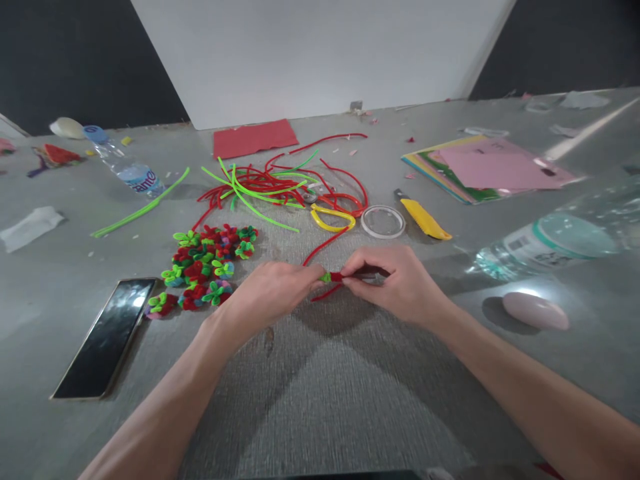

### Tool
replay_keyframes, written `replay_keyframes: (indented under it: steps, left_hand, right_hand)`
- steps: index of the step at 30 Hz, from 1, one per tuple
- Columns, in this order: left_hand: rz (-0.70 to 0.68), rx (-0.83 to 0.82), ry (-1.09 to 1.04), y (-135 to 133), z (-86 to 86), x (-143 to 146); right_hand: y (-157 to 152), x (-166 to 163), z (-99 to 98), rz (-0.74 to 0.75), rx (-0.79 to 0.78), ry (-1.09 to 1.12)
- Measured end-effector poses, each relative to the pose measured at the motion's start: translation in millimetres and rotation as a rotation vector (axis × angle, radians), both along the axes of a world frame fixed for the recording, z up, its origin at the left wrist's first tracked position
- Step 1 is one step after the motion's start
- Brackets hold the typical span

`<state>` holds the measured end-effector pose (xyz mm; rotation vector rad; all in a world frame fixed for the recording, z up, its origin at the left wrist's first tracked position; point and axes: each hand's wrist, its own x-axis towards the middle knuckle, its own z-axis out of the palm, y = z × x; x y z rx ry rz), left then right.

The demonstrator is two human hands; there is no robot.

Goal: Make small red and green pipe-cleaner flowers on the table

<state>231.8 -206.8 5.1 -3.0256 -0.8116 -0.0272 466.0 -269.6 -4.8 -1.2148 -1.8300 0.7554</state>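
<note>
from the head view, a small red-and-green fuzzy piece sits between the two hands, just above or on the surface; which, i cannot tell. the left hand has its fingers closed in a pinch on the green end; the right hand has thumb and forefinger nearly together, gripping the red end. a red strand lies close by the fingers; whether it joins the piece is hidden.

the piece should be very light and soft outside, probably with a bendable wire core, so not slippery or fragile, though hard squeezing may flatten its pile. a fingertip pinch at each end, clear of any sharp wire tip, looks the best hold.

for containers, a clear bottle with a blue cap is at the far left, and a larger clear bottle is at the right; how much either holds cannot be made out. a clear sleeve appears to hold coloured sheets, pink uppermost.
</note>
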Motion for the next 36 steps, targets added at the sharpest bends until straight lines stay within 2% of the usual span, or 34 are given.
replay_keyframes:
  steps: [27,32,36]
  left_hand:
    - [0.001,-0.044,0.003,-2.9,2.5,0.6]
    - [-0.045,-0.043,-0.021,-8.6,0.5,5.4]
    - [-0.032,-0.047,0.007,-5.7,0.8,4.4]
  right_hand:
    - [-0.2,0.3,-0.2,0.011,-0.069,0.037]
    - [-1.3,-4.7,2.0,0.081,-0.046,-0.011]
    - [-0.3,-5.3,3.2,0.056,-0.050,-0.012]
